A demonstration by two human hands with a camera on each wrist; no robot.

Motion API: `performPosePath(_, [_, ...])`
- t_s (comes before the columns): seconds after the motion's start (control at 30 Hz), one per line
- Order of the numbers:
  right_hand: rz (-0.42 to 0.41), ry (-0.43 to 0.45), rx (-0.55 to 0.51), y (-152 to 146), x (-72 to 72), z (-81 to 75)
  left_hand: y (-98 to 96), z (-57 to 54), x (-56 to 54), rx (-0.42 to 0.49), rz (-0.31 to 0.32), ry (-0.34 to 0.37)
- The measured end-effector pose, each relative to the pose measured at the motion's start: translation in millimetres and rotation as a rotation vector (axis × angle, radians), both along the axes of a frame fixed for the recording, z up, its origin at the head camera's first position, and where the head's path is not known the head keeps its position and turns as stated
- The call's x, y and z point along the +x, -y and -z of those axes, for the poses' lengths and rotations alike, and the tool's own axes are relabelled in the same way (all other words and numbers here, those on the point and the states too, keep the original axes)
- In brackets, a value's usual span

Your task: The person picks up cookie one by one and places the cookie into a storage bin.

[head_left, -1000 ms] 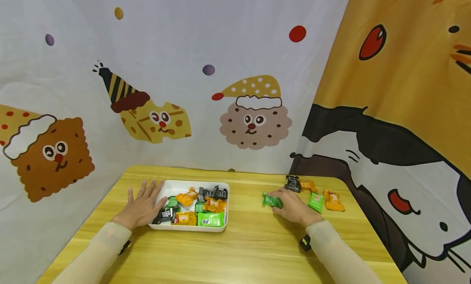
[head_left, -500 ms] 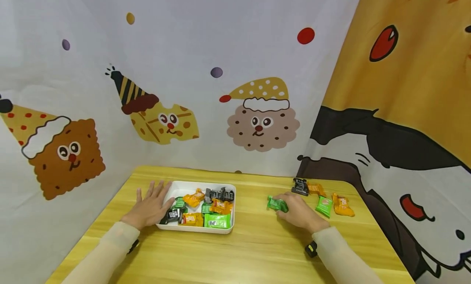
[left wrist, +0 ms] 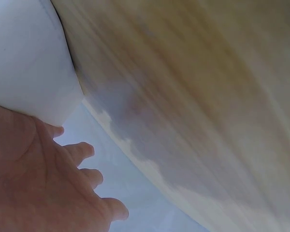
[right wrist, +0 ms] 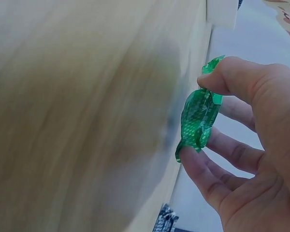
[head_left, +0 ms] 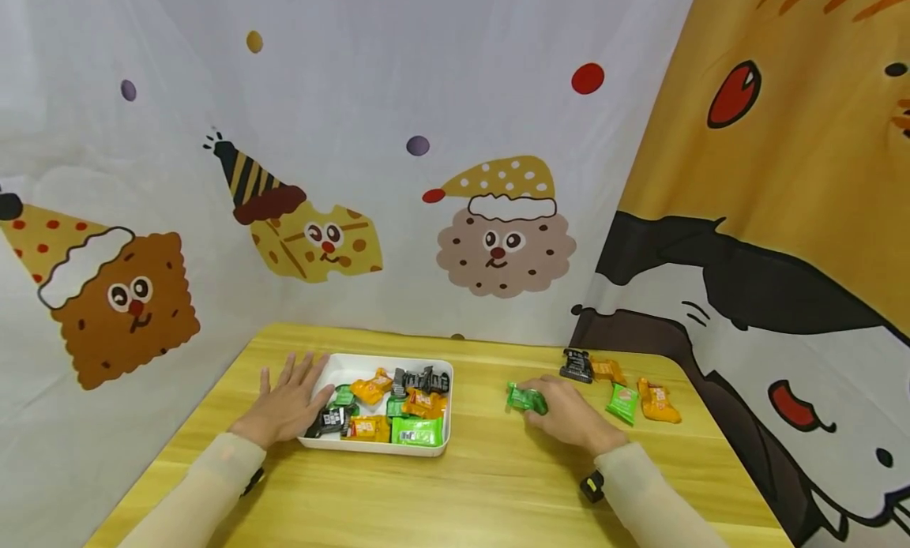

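My right hand [head_left: 569, 415] pinches a green wrapped candy [head_left: 524, 398] between thumb and fingers, right of the tray. In the right wrist view the shiny green candy [right wrist: 199, 116] sits between the thumb and the fingertips, close over the table. My left hand [head_left: 287, 404] lies with spread, straight fingers against the left side of a white tray [head_left: 370, 448]. The left wrist view shows the palm [left wrist: 34, 179] touching the white tray wall [left wrist: 29, 53]. Inside the tray lie several black, orange and green wrapped candies, including a light green candy [head_left: 417, 432].
Right of my right hand lie a black candy [head_left: 577, 365], an orange candy [head_left: 607, 370], a light green candy [head_left: 622, 404] and another orange candy [head_left: 658, 400]. The wooden table [head_left: 455, 497] meets a printed cloth [head_left: 341, 74] at the back and sides.
My right hand has shifted slightly left with the green candy, away from the loose candies. The left hand stays at the tray. The head view has turned a little.
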State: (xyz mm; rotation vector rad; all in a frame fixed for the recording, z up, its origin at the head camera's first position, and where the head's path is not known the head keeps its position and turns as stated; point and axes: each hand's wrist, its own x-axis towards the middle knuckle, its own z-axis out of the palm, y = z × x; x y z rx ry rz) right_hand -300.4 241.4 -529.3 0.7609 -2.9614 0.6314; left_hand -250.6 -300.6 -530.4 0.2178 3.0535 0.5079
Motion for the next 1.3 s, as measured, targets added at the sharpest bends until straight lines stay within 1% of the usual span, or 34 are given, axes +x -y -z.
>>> performPosePath(0.13, [-0.008, -0.002, -0.016, 8.1, 1.0, -2.9, -0.8, 1.2, -0.1, 0.005, -0.002, 0.003])
performPosePath(0.37, [-0.052, -0.02, -0.026, 23.6, 1.8, -6.8, 0.0, 4.3, -0.9, 0.01, -0.006, -0.004])
performPosePath(0.53, [-0.059, -0.018, -0.044, 33.9, 1.5, -9.5, 0.6, 3.5, 0.8, 0.01, -0.004, -0.008])
performPosePath(0.73, [-0.084, -0.027, -0.051, 46.1, 0.2, -12.3, 1.0, 3.8, -0.8, 0.015, -0.006, -0.008])
performPosePath(0.9, [-0.102, -0.033, -0.062, 56.7, -0.6, -18.8, 0.6, 5.3, -1.7, 0.015, -0.003, -0.007])
performPosePath(1.1, [-0.116, -0.013, -0.065, 72.2, -1.1, -28.8, 0.6, 5.5, -2.2, 0.014, -0.003, -0.009])
performPosePath(1.3, [-0.163, -0.02, -0.061, 87.9, -1.4, -36.3, 0.1, 4.4, -2.1, 0.013, -0.002, -0.002])
